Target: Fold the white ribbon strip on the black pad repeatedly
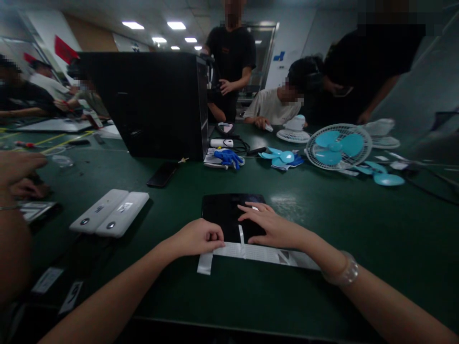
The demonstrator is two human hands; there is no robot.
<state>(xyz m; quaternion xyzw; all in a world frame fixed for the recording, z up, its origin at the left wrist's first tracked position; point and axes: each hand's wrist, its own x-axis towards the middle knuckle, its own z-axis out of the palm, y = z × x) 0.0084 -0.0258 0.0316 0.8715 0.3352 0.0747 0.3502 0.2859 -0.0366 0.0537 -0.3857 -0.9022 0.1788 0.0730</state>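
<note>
A flat black panel lies on the green table, with a long silvery-white strip along its near edge. My left hand is closed, its thumb and fingertips pressed together at the strip's left end; what is between them is too small to make out. Just below it, a short piece of the same silvery material points toward me. Spread fingers of my right hand rest over the panel's right part, holding nothing visible. Between the hands a narrow white tab runs from the strip onto the panel.
Two white devices lie at the left, near another person's hands. A dark phone and a large black case stand farther back. Blue-white gloves, blue fan blades and a fan line the back; people are behind.
</note>
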